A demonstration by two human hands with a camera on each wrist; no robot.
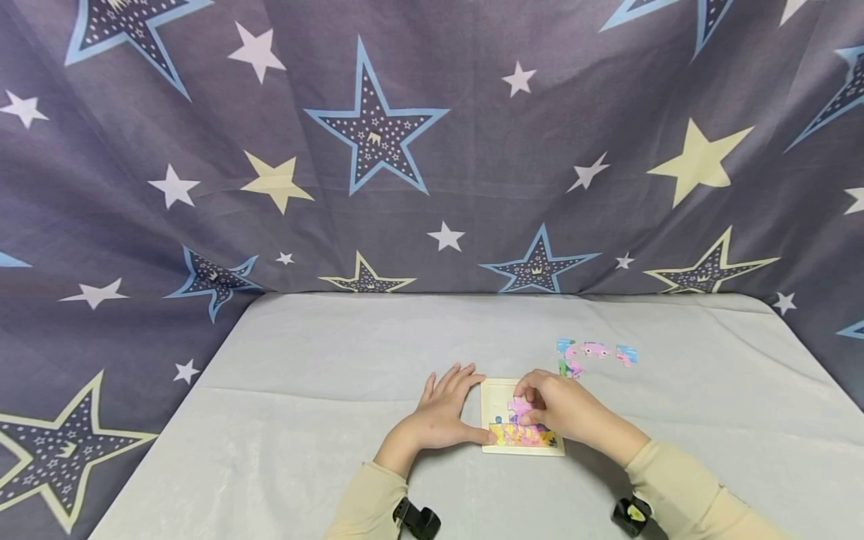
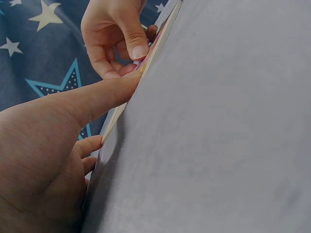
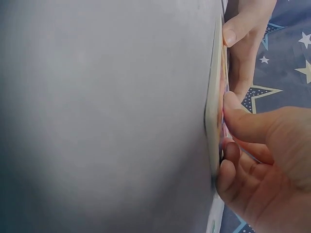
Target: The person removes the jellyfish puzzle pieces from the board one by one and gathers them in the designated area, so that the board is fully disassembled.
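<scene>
Bracing a shallow tray, the left hand lies spread along its left side, fingers extended rather than clenched, the thumb over the border near its lower end and the forefinger touching the upper corner; this span appears to serve as a steadying stop, so that the tray does not slide on the grey cloth while the other hand works. The right hand grasps a pink puzzle piece between thumb and forefinger, at the middle of the tray and just above the filled bottom row. Such a fingertip pinch probably suits a thin, flat piece, since it leaves part of the outline in sight. From where I stand, the fingers hide the rest, and I cannot tell whether the piece lies flat or is slightly raised. The row beneath it seems to offer an edge that helps alignment. Beyond the tray, towards the right, loose pieces lie picture side up on the cloth, some close together and one a little apart, presumably kept outside the border so that the tray's inside is free yet they remain within the right hand's reach.
</scene>
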